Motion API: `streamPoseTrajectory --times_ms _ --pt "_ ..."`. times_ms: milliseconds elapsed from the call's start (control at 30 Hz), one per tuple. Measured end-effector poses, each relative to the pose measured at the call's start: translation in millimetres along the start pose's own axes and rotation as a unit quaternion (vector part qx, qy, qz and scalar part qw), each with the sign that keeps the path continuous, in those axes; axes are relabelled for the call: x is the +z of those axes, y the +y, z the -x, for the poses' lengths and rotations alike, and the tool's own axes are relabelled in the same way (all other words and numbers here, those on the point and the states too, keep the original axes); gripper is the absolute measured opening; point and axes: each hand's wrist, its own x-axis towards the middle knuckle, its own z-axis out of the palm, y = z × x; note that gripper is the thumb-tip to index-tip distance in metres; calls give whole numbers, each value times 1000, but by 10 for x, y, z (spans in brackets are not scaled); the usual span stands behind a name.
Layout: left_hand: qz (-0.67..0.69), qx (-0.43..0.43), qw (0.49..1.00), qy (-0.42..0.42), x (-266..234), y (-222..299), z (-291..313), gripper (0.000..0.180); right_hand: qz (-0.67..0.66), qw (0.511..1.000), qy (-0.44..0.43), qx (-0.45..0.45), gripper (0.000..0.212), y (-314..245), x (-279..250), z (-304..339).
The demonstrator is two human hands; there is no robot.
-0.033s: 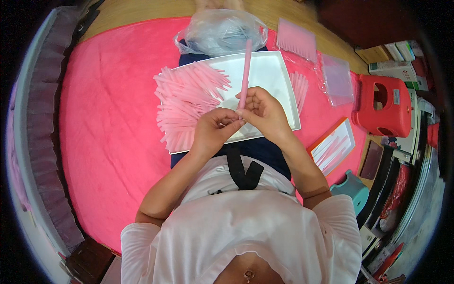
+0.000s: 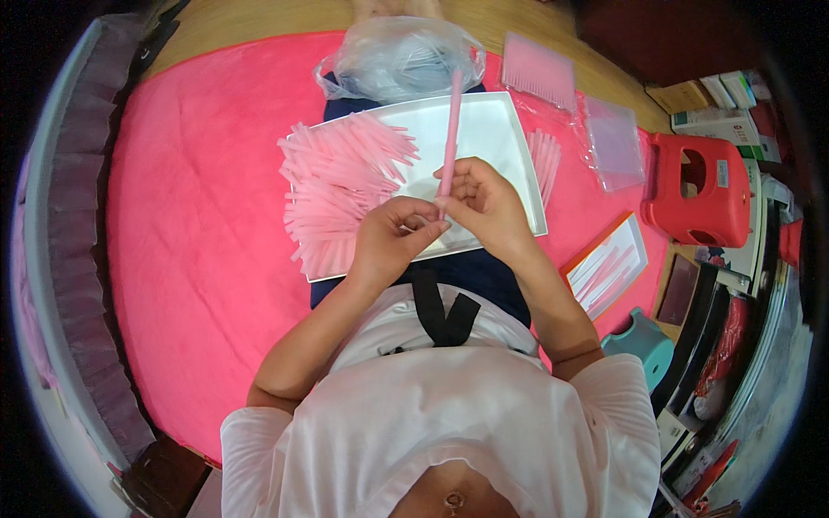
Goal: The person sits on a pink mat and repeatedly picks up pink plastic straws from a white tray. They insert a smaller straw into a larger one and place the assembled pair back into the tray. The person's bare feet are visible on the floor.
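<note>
My left hand [image 2: 395, 235] and my right hand [image 2: 486, 205] meet at the lower end of a slim, darker pink tube [image 2: 451, 129]. The tube stands nearly upright in the picture. At its bottom tip my left thumb and forefinger are pinched together, while my right thumb and fingers close round it just above. Below my hands a shallow white tray [image 2: 509, 142] rests across my legs. Its left side is heaped with many pale pink tubes [image 2: 345, 173], some sticking out over the edge.
A crumpled clear plastic bag [image 2: 401, 60] lies beyond the tray. To the right are more pink tubes [image 2: 544, 164], packs of pink sticks [image 2: 540, 69], an orange-edged box lid [image 2: 609, 263], a red stool [image 2: 699, 190] and a teal stool [image 2: 643, 345]. Pink cloth [image 2: 199, 233] covers the floor.
</note>
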Motion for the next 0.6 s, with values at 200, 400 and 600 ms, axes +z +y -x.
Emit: streamPoseTrajectory --times_ms 200,400,600 --pt "-17 -22 999 -23 48 -2 32 24 58 976 201 -58 25 -32 -886 116" --pt "-22 -60 998 -28 -16 -58 78 22 369 886 279 23 23 912 -1821 207" --pt "-22 -72 997 -13 -109 -84 139 21 407 861 292 83 25 1775 -1855 165"
